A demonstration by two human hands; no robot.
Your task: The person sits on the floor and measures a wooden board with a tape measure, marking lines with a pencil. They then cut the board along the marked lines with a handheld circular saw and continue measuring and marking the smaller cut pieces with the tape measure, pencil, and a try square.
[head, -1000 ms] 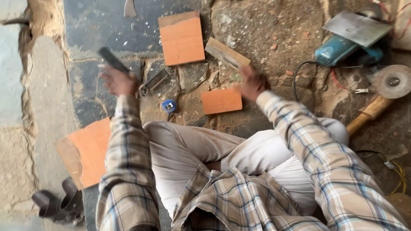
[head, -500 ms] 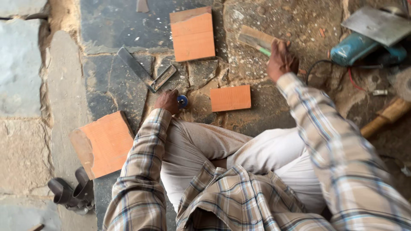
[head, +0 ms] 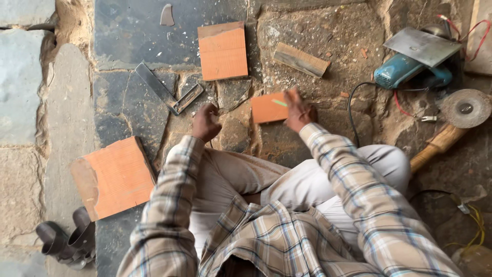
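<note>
i look down on a rough stone floor [head: 61,102] with me seated on it, legs folded, plaid sleeves reaching forward. the largest loose piece is an orange board [head: 114,177] lying flat at my left knee, then a second orange board [head: 223,50] further out ahead, then a blue angle grinder [head: 405,72] with a metal plate over it at far right, a grinding disc [head: 465,107] beside a wooden handle [head: 435,147], a metal try square [head: 166,91], and a thin wooden strip [head: 300,59] lying apart from everything.

the piece in hand is the small orange block [head: 270,106], flat on the stones just ahead of my knees. my right hand [head: 300,112] rests on its right edge, fingers curled loosely around a thin green pencil [head: 280,102] whose tip lies on the block's face. my left hand [head: 206,123] is balled into a fist just beside the block's left side, not touching it; i cannot tell whether anything is inside it.

i judge this as the marking step: pencil on the face, no cut begun. the next move calls for steadying the block, probably with the try square, which lies near the left hand, so the line runs true.
</note>
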